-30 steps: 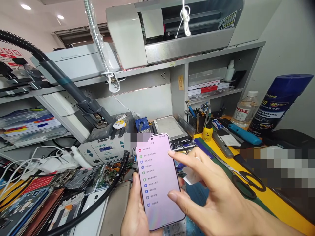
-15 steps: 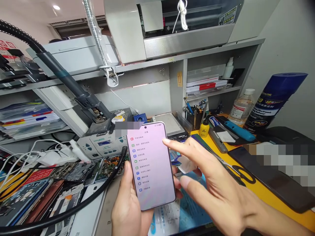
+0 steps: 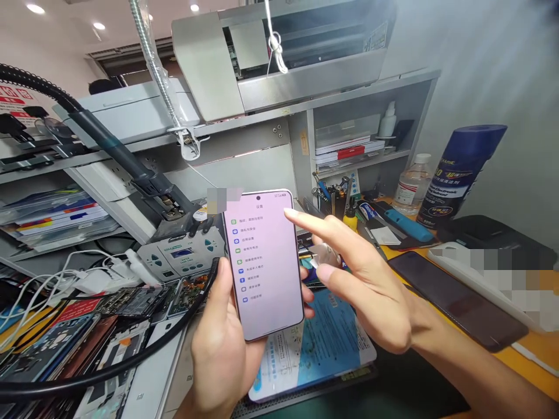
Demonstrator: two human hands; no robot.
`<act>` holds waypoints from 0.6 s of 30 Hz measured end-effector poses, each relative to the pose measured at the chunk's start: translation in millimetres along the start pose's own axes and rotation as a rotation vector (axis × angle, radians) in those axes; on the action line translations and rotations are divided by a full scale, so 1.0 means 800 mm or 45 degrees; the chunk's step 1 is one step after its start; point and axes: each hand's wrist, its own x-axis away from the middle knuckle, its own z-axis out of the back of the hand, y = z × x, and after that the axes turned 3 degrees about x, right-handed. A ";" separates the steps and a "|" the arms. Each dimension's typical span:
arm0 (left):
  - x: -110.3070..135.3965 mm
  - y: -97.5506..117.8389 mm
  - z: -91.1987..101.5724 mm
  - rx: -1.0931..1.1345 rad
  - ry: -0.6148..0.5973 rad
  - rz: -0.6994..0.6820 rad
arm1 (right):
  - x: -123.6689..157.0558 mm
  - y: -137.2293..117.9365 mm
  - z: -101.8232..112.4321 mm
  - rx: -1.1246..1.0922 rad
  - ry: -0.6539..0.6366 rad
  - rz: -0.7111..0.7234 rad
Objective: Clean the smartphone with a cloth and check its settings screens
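Observation:
A smartphone (image 3: 267, 267) with a pink-white settings list on its screen stands tilted up in my left hand (image 3: 220, 343). The thumb lies along its left edge, and the other fingertips show past the right edge. My right hand (image 3: 367, 273) reaches in from the right, its index finger stretched to the upper right of the screen. Its thumb points at the phone's right side, apart from the index finger. A small pale piece (image 3: 325, 255) sits under the curled fingers of that hand and seems held there; its kind is unclear. Below the phone lies a blue and white printed mat (image 3: 323, 349).
A dark-screened phone (image 3: 458, 299) lies on the right. Behind it stand a blue spray can (image 3: 463, 174) and a clear bottle (image 3: 413, 183). Phone parts (image 3: 56, 343) crowd the left, crossed by a black hose (image 3: 144, 364). A control unit (image 3: 181, 259) stands behind.
The on-screen list has scrolled up a little, its former top row gone. The phone and both hands sit higher in view, and the camera has shifted. The pale piece moved along with my right hand.

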 end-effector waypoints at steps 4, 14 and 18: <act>-0.002 0.001 -0.005 0.028 -0.016 -0.009 | -0.001 -0.003 -0.004 -0.081 0.026 -0.012; 0.005 0.007 -0.016 0.085 0.011 0.151 | -0.003 -0.003 0.018 0.196 -0.085 -0.033; 0.005 0.008 -0.015 0.077 0.035 0.189 | -0.003 -0.001 0.014 0.208 -0.057 -0.043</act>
